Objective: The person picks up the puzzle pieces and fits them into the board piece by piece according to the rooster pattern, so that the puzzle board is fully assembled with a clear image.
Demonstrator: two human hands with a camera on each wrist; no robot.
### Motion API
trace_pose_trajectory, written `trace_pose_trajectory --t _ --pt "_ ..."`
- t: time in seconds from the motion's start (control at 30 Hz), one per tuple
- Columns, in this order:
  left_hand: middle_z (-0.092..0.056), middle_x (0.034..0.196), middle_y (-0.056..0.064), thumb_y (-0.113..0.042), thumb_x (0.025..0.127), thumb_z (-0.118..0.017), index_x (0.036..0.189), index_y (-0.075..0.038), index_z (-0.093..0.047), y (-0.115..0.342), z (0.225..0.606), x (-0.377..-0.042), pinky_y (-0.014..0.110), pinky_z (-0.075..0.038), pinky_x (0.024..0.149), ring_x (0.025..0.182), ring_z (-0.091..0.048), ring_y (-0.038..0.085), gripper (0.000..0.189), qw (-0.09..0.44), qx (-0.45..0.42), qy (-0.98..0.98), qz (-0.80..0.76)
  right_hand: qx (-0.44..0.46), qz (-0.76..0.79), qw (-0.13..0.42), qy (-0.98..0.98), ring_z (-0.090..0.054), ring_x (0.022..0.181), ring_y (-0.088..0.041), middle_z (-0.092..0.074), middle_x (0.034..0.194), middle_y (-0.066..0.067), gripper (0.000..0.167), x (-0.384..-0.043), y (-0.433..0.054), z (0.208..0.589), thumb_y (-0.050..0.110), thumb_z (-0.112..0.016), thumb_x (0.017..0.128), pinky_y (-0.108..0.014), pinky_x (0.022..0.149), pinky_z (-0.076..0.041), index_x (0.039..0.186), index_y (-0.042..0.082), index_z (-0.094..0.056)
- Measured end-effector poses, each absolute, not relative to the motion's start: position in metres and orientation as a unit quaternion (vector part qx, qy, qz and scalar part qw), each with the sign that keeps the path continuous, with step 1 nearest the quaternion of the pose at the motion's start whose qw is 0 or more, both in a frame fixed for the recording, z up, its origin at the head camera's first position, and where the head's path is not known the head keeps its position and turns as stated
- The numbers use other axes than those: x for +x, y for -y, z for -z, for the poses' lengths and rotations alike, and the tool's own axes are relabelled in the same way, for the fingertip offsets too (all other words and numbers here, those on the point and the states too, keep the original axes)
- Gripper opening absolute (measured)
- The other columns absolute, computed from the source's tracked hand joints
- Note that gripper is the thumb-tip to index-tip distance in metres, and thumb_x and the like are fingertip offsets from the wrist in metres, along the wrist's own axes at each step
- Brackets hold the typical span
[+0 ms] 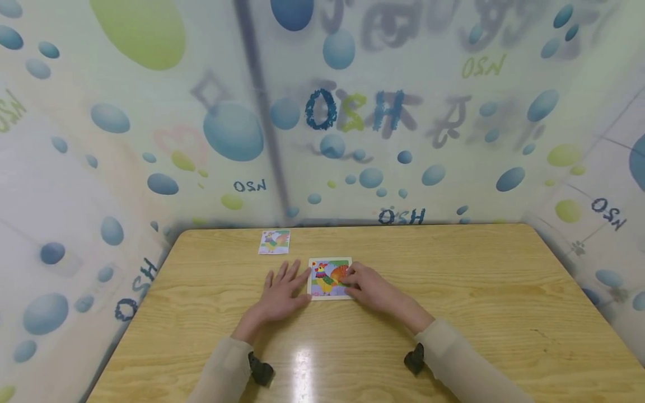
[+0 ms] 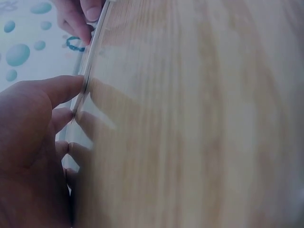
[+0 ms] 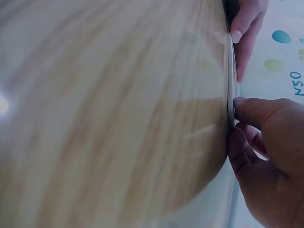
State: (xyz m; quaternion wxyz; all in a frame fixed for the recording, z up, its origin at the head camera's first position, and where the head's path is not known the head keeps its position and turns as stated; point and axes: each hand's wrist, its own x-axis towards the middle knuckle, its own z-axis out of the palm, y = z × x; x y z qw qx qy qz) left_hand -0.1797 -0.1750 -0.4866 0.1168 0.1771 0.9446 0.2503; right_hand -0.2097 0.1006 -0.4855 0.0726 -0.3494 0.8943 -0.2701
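Observation:
A square rooster picture board [image 1: 328, 282] with a white border lies flat on the table, seen nearly edge-on in both wrist views. My left hand [image 1: 283, 295] rests beside its left side, fingers spread, the thumb touching the lower left edge. At the right side, my right hand [image 1: 372, 286] has its fingers bent over the border. In the right wrist view, the right thumb [image 3: 254, 111] touches the board's edge and the other fingers curl close by. The fingertips partly cover the rooster's tail. Whether a loose piece lies under them is hidden.
A smaller card [image 1: 274, 242] with a paler rooster picture lies near the table's back edge, left of the board. The wooden table [image 1: 478, 302] meets patterned walls [image 1: 347, 140] at the back and sides. Dark devices [image 1: 414, 359] are strapped at both wrists.

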Motion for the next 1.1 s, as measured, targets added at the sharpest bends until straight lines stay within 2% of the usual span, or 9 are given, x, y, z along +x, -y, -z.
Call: trace_pose_trajectory --t 0.23,0.6,0.9,1.1 --pt "-0.014 0.17 0.017 -0.037 0.104 -0.056 0.161 -0.012 -0.035 0.175 0.488 -0.181 0.067 0.004 0.118 0.156 0.0 0.041 0.065 0.12 0.175 -0.946 -0.247 -0.316 0.31 0.098 -0.892 -0.05 0.093 -0.015 -0.055 0.113 -0.004 0.029 -0.211 -0.105 0.491 0.01 -0.069 0.099 -0.031 0.078 -0.047 0.127 0.003 -0.073" --pt "-0.013 0.17 0.017 -0.037 0.105 -0.056 0.161 -0.014 -0.035 0.175 0.49 -0.181 0.067 0.005 0.118 0.156 0.001 0.041 0.065 0.113 0.178 -0.947 -0.243 -0.288 0.363 0.097 -0.881 -0.051 0.087 -0.013 -0.056 0.11 0.0 0.025 -0.216 -0.11 0.501 0.01 -0.071 0.098 -0.028 0.074 -0.048 0.122 0.009 -0.075" --pt "-0.014 0.17 0.017 -0.041 0.105 -0.056 0.161 -0.015 -0.037 0.174 0.493 -0.181 0.068 0.004 0.117 0.156 0.001 0.041 0.064 0.103 0.179 -0.949 -0.238 -0.284 0.383 0.093 -0.874 -0.051 0.083 -0.012 -0.056 0.108 0.0 0.024 -0.216 -0.115 0.501 0.009 -0.072 0.097 -0.026 0.072 -0.048 0.121 0.008 -0.076" --pt "-0.014 0.17 0.018 -0.04 0.105 -0.056 0.16 -0.014 -0.038 0.173 0.492 -0.18 0.068 0.005 0.117 0.155 0.0 0.043 0.064 0.096 0.18 -0.95 -0.235 -0.265 0.402 0.109 -0.87 -0.052 0.086 -0.013 -0.056 0.109 0.0 0.026 -0.216 -0.117 0.501 0.008 -0.072 0.096 -0.026 0.074 -0.048 0.122 0.007 -0.075"
